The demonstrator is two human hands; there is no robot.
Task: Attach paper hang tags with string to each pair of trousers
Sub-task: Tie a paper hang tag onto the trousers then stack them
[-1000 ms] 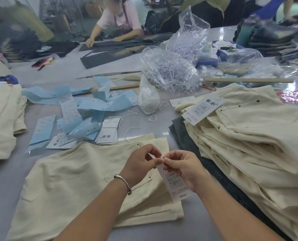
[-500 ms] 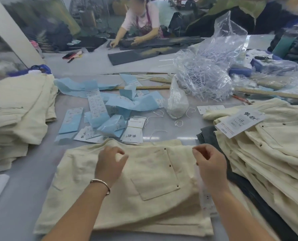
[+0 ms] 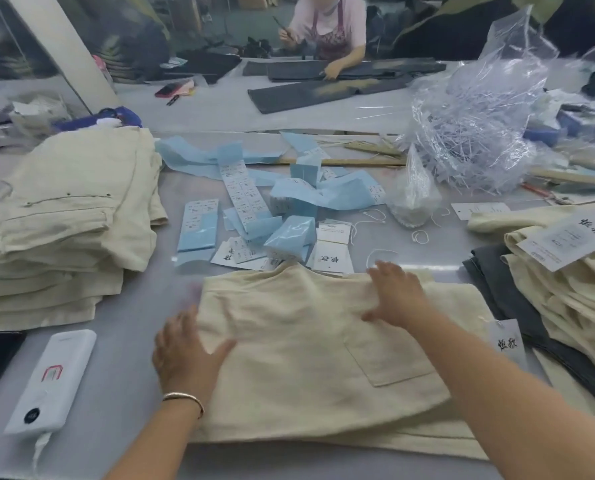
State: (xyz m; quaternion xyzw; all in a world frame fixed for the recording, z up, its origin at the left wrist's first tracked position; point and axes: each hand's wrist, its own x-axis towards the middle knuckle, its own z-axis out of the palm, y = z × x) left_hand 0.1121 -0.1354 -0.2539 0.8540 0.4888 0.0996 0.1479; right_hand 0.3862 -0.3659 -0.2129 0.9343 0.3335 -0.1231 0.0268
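A folded pair of cream trousers (image 3: 306, 368) lies in front of me on the grey table. A white hang tag (image 3: 509, 342) sticks out at its right edge. My left hand (image 3: 185, 351) lies on the trousers' left edge, fingers spread and blurred. Flat on the upper part of the trousers rests my right hand (image 3: 398, 292), fingers straight. Loose white hang tags (image 3: 332, 251) and string loops (image 3: 419, 236) lie just beyond the trousers. A stack of cream trousers (image 3: 566, 292) with a tag on top stands at the right.
Another stack of cream trousers (image 3: 64, 223) sits at the left. Blue sticker sheets (image 3: 289, 202) litter the middle. A white power bank (image 3: 53, 379) lies near left. Plastic bags of fasteners (image 3: 469, 133) stand behind. A person (image 3: 327, 32) works across the table.
My hands let go of the tag and string they pinched a second ago. Both now press flat on the trousers, which have shifted left. The view has turned left.
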